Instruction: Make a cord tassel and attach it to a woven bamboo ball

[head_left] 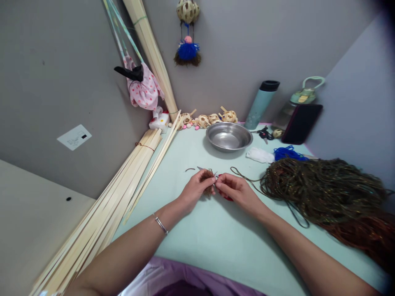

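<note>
In the middle of the table, my left hand (197, 187) is closed around a small brown yarn tuft (207, 177) with frayed ends. My right hand (236, 190) meets it from the right, thumb and forefinger pinched together at the tuft's edge. What that pinch holds is too small to make out. Red-handled scissors (228, 199) show partly under my right hand, with a blade tip poking out left of the tuft. A short brown yarn snippet (190, 169) lies just beyond my left hand.
A steel bowl (229, 137) stands behind the hands. Dark yarn skeins (321, 191) cover the right side, beside white yarn (261, 155) and blue yarn (288, 153). Bamboo strips (123, 181) line the left. A bottle (262, 105) and a phone (302, 124) stand at the back right.
</note>
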The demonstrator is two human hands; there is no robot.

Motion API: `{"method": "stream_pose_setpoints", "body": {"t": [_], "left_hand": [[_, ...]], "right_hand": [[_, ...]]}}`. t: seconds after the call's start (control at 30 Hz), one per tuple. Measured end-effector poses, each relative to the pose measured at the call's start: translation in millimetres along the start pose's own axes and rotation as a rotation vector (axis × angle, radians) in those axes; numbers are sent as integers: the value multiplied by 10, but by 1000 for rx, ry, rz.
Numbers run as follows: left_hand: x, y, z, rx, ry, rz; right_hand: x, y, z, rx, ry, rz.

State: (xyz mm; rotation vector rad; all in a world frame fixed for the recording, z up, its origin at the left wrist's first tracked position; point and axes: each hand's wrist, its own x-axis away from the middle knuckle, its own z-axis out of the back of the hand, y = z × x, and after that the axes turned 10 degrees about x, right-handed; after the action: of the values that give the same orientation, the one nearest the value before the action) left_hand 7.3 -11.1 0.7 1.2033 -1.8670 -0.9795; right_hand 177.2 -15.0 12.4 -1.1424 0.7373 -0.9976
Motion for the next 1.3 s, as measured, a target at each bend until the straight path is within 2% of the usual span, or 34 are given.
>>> {"method": "stream_pose_setpoints", "body": {"t": [0.13, 0.43, 0.53, 0.63, 0.93, 1.3], "left_hand": [[-2, -12, 18, 3, 15, 1], [-3, -21, 23, 16, -83, 34], [-7, -10, 26, 13, 2, -5], [-5, 3, 30, 37, 65, -67], [23, 13, 1, -20, -65, 39], [6, -10, 10, 25, -32, 71]], "right_hand": [[-18, 50, 19, -28, 50, 1], [-35, 0, 38, -67, 147, -15], [-31, -8, 27, -80, 124, -27], [-24, 3, 14, -75, 39, -50], [-10, 31, 45, -20, -33, -23], [-44, 38, 47, -82, 73, -42]]}}
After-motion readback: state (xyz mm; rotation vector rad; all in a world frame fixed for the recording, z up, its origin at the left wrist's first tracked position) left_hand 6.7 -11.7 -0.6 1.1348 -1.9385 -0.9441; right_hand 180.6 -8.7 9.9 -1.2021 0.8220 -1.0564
